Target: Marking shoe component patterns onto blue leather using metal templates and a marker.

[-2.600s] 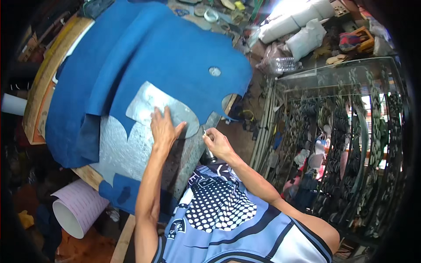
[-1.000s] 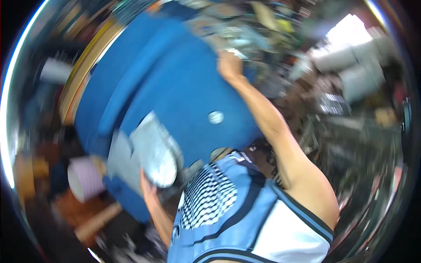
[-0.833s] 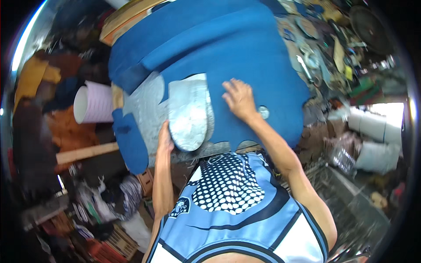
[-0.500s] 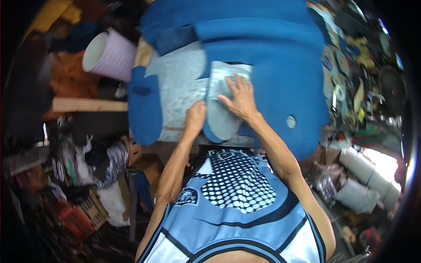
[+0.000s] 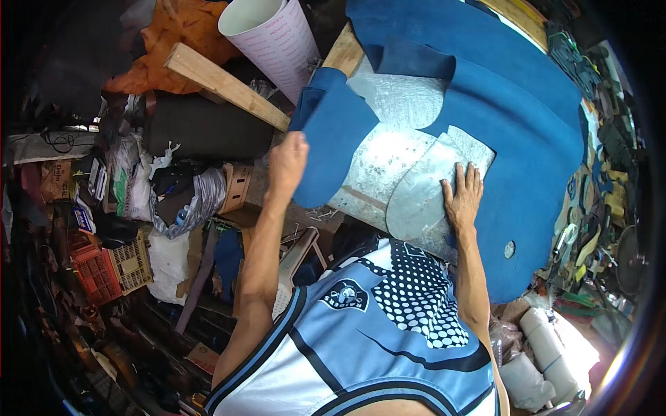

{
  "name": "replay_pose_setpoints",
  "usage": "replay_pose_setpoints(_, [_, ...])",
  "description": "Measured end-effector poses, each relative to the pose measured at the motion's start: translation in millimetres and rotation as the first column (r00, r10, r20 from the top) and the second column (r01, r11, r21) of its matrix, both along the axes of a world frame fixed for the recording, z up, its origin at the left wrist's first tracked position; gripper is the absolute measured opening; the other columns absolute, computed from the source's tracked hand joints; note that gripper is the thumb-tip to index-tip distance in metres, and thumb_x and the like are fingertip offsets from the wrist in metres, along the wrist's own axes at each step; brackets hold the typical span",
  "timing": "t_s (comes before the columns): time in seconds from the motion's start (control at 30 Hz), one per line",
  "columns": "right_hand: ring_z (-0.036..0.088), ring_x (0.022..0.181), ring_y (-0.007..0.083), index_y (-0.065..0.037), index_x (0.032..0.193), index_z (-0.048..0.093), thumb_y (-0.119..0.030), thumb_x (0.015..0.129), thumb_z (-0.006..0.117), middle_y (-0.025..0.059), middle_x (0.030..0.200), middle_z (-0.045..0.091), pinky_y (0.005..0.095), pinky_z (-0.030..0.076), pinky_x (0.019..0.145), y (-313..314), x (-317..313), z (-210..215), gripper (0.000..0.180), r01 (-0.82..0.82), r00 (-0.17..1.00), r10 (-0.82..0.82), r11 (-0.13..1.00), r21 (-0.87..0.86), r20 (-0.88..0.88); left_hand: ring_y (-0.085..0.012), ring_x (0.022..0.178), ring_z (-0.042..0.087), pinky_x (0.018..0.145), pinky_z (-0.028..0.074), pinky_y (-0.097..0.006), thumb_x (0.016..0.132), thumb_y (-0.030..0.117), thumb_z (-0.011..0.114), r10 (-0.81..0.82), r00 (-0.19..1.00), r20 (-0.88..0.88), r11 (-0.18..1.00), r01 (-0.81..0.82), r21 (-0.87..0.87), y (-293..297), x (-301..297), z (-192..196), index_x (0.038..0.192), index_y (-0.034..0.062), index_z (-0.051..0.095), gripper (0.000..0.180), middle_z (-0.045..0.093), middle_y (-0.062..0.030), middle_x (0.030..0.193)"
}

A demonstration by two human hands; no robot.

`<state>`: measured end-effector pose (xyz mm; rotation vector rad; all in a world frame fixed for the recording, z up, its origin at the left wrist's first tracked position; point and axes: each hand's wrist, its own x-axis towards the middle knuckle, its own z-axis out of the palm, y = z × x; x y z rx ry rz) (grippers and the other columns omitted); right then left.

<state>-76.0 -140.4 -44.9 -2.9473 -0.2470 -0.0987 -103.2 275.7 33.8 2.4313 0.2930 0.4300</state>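
My right hand (image 5: 463,197) lies flat, fingers a little apart, on a grey sole-shaped template (image 5: 420,191). The template rests on a scuffed grey board (image 5: 374,163), beside the cut edge of a large blue sheet (image 5: 520,159) that looks like leather or soft foam. My left hand (image 5: 287,165) is closed in a fist at the outer edge of a rounded blue cut piece (image 5: 340,135) at the board's left. Whatever the fist holds, if anything, is hidden. A round hole (image 5: 510,249) shows in the blue sheet.
Left of the board a wooden bar (image 5: 225,87) juts out, with a white printed roll (image 5: 270,41) behind it. Orange hide (image 5: 180,45), a bag-lined bin (image 5: 184,201) and plastic crates (image 5: 128,263) stand at left. White wrapped rolls (image 5: 551,347) lie at lower right.
The view has turned left. My left hand has moved from beside the template to the blue piece at left. Blue material under the template's lower end is gone, and grey board shows there.
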Motion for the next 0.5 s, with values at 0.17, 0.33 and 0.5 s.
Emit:
replay_pose_setpoints(0.17, [0.027, 0.146, 0.039, -0.014, 0.148, 0.045, -0.045, 0.096, 0.057, 0.0189, 0.158, 0.033, 0.0518, 0.02, 0.119, -1, 0, -3, 0.062, -0.006, 1.0, 0.006, 0.999, -0.035, -0.007, -0.0482, 0.079, 0.063, 0.067, 0.049, -0.053, 0.101, 0.024, 0.048, 0.195, 0.975, -0.109, 0.98, -0.197, -0.014, 51, -31, -57, 0.099, -0.0005, 0.063, 0.029, 0.065, -0.0284, 0.086])
replay_pose_setpoints(0.33, [0.029, 0.145, 0.0399, -0.006, 0.145, 0.046, -0.038, 0.098, 0.056, 0.0246, 0.156, 0.031, 0.0546, 0.022, 0.118, 22, 0, 12, 0.058, -0.004, 1.0, 0.004, 1.0, -0.019, 0.017, -0.0487, 0.079, 0.062, 0.067, 0.048, -0.053, 0.101, 0.023, 0.048, 0.226, 0.97, -0.085, 0.974, -0.227, -0.002, 50, -19, -68, 0.1, -0.0034, 0.063, 0.03, 0.064, -0.0297, 0.086])
replay_pose_setpoints(0.5, [0.06, 0.118, 0.0374, 0.002, 0.141, 0.048, -0.023, 0.098, 0.06, 0.0265, 0.129, 0.061, 0.0432, 0.049, 0.1, 142, -16, 45, 0.052, -0.101, 0.96, 0.217, 0.86, 0.5, -0.178, -0.0431, 0.086, 0.065, 0.075, 0.05, -0.051, 0.1, 0.024, 0.053, 0.245, 0.968, -0.06, 0.962, -0.235, 0.141, 43, -19, -68, 0.106, -0.0007, 0.065, 0.028, 0.069, -0.0252, 0.092])
